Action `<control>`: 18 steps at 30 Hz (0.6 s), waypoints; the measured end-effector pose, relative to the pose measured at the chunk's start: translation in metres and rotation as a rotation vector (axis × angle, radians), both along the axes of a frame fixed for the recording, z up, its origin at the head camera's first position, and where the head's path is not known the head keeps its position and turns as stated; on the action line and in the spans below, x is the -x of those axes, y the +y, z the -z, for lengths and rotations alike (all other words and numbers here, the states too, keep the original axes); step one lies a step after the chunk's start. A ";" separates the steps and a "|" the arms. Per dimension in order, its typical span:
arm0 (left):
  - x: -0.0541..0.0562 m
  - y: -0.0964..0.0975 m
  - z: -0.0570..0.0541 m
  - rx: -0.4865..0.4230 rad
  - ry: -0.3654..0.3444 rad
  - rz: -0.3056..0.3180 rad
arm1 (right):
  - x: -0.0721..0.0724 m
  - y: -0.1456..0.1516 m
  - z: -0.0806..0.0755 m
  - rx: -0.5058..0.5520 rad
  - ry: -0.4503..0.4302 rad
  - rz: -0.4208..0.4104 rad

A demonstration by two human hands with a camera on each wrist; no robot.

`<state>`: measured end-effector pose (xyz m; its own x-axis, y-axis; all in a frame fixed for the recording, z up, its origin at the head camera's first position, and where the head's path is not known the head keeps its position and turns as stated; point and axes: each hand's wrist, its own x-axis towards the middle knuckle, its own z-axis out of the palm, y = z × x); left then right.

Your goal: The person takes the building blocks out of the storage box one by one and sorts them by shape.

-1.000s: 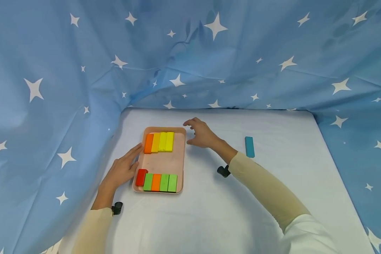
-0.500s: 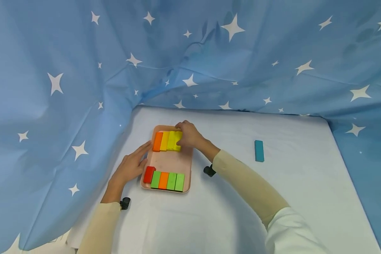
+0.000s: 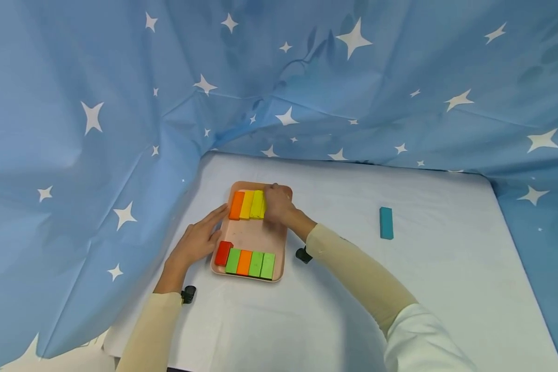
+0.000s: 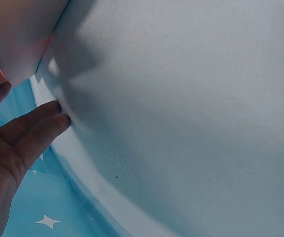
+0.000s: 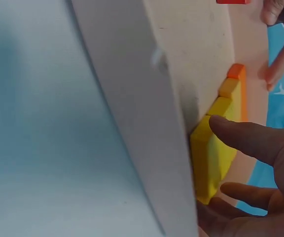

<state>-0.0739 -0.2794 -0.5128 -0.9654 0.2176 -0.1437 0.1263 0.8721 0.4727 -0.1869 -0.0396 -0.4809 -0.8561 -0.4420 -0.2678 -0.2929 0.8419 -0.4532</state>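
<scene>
A pink tray [image 3: 251,235] holds two rows of coloured blocks. At its far end an orange block [image 3: 236,205], an amber block [image 3: 246,205] and yellow blocks [image 3: 257,204] lie side by side. My right hand [image 3: 279,204] reaches into the tray there. In the right wrist view its thumb lies at one end of the outermost yellow block [image 5: 208,163], and its fingers reach the other end. My left hand [image 3: 197,240] rests its extended fingertips at the tray's left edge; its fingers [image 4: 43,123] are spread beside the tray wall.
In the tray's near row are a red block [image 3: 223,253], several green blocks [image 3: 267,266] and an orange block [image 3: 244,262]. A teal block [image 3: 386,223] lies apart on the white table [image 3: 344,289]. A blue star-patterned curtain [image 3: 307,77] hangs behind.
My right hand has moved left from beside the tray onto the outermost yellow block. The left hand stays at the tray's edge. The whole head view has shifted.
</scene>
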 end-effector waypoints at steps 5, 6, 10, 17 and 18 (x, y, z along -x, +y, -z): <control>0.000 0.000 -0.001 0.002 -0.005 0.000 | -0.001 -0.001 0.005 0.002 0.006 0.025; 0.000 0.000 -0.002 0.003 -0.005 -0.002 | -0.002 -0.002 0.005 0.009 0.005 0.026; 0.000 0.001 -0.002 0.006 0.001 -0.001 | -0.002 -0.002 0.006 0.009 0.004 0.024; 0.000 0.000 -0.002 0.014 0.014 0.010 | -0.006 -0.002 0.008 0.012 0.008 0.019; 0.000 0.000 -0.001 0.014 0.014 0.010 | -0.006 -0.002 0.009 0.014 0.012 0.018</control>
<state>-0.0737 -0.2794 -0.5113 -0.9652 0.2251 -0.1332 0.1413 0.8774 0.4585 -0.1808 -0.0416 -0.4898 -0.8674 -0.4296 -0.2511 -0.2830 0.8409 -0.4613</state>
